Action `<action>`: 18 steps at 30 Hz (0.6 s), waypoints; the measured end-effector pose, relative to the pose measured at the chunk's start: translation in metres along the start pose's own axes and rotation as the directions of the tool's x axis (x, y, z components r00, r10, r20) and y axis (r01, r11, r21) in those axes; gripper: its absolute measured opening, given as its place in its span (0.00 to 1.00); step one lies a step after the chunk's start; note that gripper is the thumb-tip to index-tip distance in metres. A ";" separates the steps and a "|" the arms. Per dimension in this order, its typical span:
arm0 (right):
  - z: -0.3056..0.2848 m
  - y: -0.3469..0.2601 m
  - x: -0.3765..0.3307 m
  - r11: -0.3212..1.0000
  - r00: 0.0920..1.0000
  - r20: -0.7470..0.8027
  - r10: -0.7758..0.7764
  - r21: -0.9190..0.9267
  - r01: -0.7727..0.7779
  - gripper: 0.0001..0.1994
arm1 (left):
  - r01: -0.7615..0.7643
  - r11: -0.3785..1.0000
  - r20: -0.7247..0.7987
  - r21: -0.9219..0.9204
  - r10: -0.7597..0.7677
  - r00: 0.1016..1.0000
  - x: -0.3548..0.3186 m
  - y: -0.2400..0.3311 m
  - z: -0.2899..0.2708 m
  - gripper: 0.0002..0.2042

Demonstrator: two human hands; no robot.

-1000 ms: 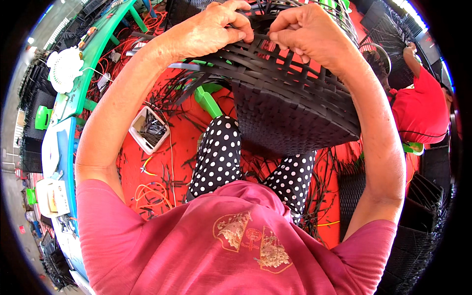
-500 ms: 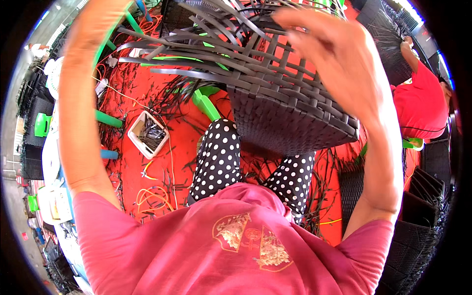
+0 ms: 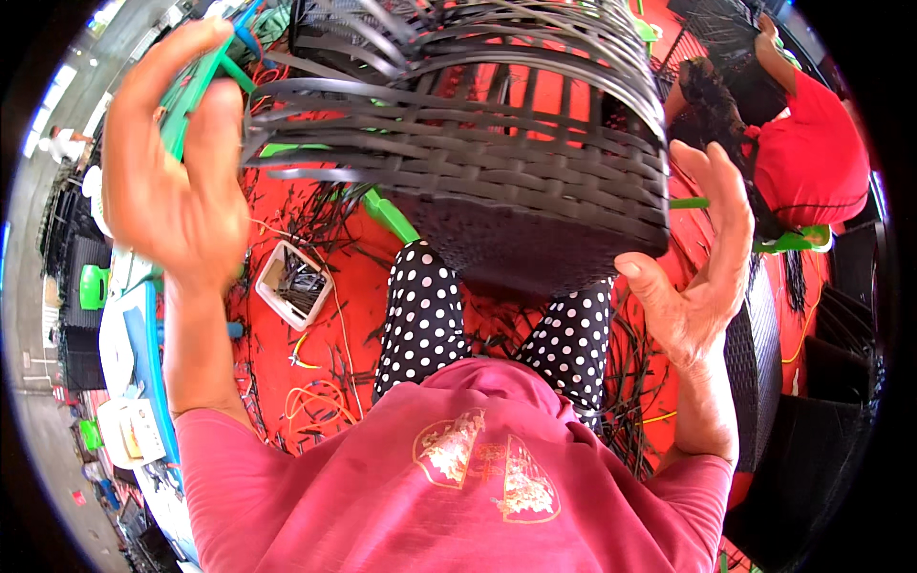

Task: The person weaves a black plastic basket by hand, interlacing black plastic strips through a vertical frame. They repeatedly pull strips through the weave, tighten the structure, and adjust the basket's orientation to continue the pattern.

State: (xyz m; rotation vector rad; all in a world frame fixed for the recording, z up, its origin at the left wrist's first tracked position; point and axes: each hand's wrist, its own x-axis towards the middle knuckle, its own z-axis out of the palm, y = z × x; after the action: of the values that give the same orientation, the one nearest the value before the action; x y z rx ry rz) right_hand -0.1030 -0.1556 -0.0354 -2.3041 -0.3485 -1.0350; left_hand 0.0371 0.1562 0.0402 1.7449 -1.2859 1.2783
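Observation:
A dark woven basket-like piece (image 3: 544, 181) rests at my knees, its solid woven side toward me. Long loose flat strips (image 3: 334, 107) stick out from its left end, and more strips arch over its far side. My right hand (image 3: 702, 258) is beside the piece's right corner, thumb and fingers spread apart; whether the thumb touches the corner I cannot tell. To the left of the loose strips my left hand (image 3: 181, 181) is raised, blurred by motion, with its thumb and fingers apart and nothing in it.
A white bin (image 3: 294, 286) of strip offcuts stands on the red floor (image 3: 263, 382), among scattered scraps and an orange cord (image 3: 315, 406). A blue-edged table (image 3: 158, 363) is at the left. At the right, a person in red (image 3: 812, 162) sits near dark woven panels (image 3: 759, 363).
My right hand has come down from above the woven piece to its right corner. My left hand has dropped into fuller view. The woven piece has turned and shifted slightly left.

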 end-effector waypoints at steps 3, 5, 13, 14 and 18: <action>-0.012 -0.002 -0.003 0.997 0.996 0.085 0.041 -0.070 -0.035 0.56 | -0.171 0.973 0.499 0.156 0.072 0.864 0.038 0.068 -0.031 0.24; -0.015 -0.018 0.005 0.990 0.978 0.194 0.071 -0.135 -0.045 0.57 | -0.119 0.990 0.714 0.078 0.028 0.700 0.054 0.098 -0.035 0.34; 0.009 -0.019 0.028 0.938 0.952 0.298 -0.072 -0.303 0.166 0.58 | 0.017 0.999 0.758 0.039 -0.040 0.651 0.003 0.066 0.074 0.62; 0.013 -0.016 0.025 0.927 0.952 0.300 -0.058 -0.338 0.163 0.58 | 0.009 0.999 0.763 0.036 -0.033 0.645 -0.002 0.057 0.078 0.63; 0.020 -0.013 0.022 0.918 0.963 0.269 -0.008 -0.381 0.114 0.54 | -0.028 0.996 0.755 0.082 -0.044 0.654 -0.013 0.047 0.083 0.60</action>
State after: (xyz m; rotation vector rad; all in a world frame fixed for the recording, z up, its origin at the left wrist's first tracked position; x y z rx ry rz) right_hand -0.0826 -0.1329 -0.0248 -2.8240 -0.3427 -0.8910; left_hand 0.0201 0.0720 -0.0033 2.4833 -1.6609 0.5618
